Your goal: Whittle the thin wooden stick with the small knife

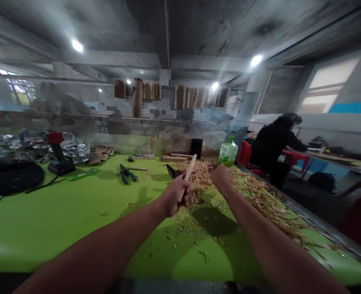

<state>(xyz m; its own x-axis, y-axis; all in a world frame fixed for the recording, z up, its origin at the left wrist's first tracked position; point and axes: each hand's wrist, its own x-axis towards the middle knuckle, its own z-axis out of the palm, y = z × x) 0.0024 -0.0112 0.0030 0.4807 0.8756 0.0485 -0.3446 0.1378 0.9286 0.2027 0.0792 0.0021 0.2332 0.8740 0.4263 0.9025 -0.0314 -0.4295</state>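
My left hand [176, 197] is closed around a pale wooden stick [190, 168], which tilts up and away over the green tabletop [107, 228]. To its right, my right hand [220, 178] is closed over the heap of wood shavings [203, 173]. A small dark thing shows at its fingertips, too small to name. Just beyond my left hand, a dark flat-bladed object [170, 171] stands on the table, partly hidden by that hand. Shavings and small chips lie scattered below both hands.
Pliers [125, 174], a green box-cutter-like tool [84, 174] and a red-and-black cordless drill [57, 153] lie to the left. A green-labelled bottle [228, 151] stands behind the shavings. A perforated metal screen [168, 122] closes the back. A person in black [272, 141] sits at right.
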